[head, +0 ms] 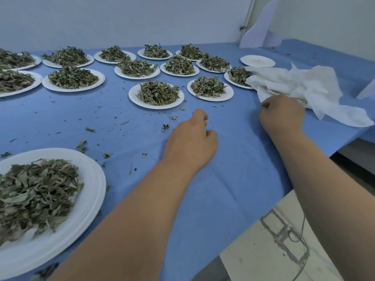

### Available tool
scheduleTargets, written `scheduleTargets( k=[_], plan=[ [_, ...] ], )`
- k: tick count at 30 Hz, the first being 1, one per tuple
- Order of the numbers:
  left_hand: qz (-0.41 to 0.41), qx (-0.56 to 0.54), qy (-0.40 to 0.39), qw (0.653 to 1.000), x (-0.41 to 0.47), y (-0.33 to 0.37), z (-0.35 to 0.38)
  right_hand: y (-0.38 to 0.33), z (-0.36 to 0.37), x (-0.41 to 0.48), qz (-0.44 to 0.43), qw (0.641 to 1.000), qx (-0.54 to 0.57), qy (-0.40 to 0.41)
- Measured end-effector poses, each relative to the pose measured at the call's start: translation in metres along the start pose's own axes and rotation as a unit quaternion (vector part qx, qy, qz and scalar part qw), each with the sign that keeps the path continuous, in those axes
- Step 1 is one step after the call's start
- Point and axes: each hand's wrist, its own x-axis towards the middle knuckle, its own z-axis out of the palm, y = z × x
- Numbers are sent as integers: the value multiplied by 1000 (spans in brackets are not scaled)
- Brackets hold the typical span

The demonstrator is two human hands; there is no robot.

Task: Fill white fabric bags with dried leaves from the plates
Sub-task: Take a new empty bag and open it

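Currently: left hand (192,138) resting knuckles-up on the blue-covered surface (233,189), roughly mid-frame. Fingers curled under, nothing visible in them. Forearm bare.

Further right, right hand (282,116) sits at the near edge of the white fabric bags (304,86). Fingers curled onto the fabric, looks like a grip on that edge; fingertips mostly hidden, so can't confirm how much is held.

Bags: crumpled pile at the right side of the surface, one flap trailing toward the near right edge. Far-left corner of the pile lies over part of a loaded plate (226,77). Can't separate individual bags in the pile.

Plates (132,94): white, round, spread in loose rows across the far half of the surface, each heaped with dried leaves (158,92). Two of them sit closest to the hands, just beyond the left hand. One empty plate (257,60) behind the bag pile. One big plate (95,179) at near left, also loaded, partly cut off by the frame.

Loose leaf bits (165,126) scattered on the blue cloth between the near plate and the rows, some just beside the left hand.

Pale wall (121,21) behind the surface; light floor (263,250) visible past the near right edge.
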Motion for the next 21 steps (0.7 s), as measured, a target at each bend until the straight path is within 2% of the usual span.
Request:
scheduleTargets(
  k=[3,9,12,14,16,18,21],
  plan=[
    [-2,-9,6,1000,0,0,0,-5,-2,-5,-49,993,94,42],
    [-14,-64,50,997,2,0,2,-36,-15,-39,-41,962,254,87],
    [-30,-127,90,987,7,3,4,-59,-30,-73,-46,933,346,84],
    [-43,-165,107,979,10,8,1,-74,-43,-96,-82,912,391,96],
    [-103,-279,74,952,14,12,-7,-87,-52,-116,-143,897,412,78],
    [-181,-373,20,910,16,14,-15,-95,-54,-131,-197,888,414,34],
    [-245,-430,7,869,16,7,-24,-97,-50,-141,-236,865,443,-9]
  ],
)
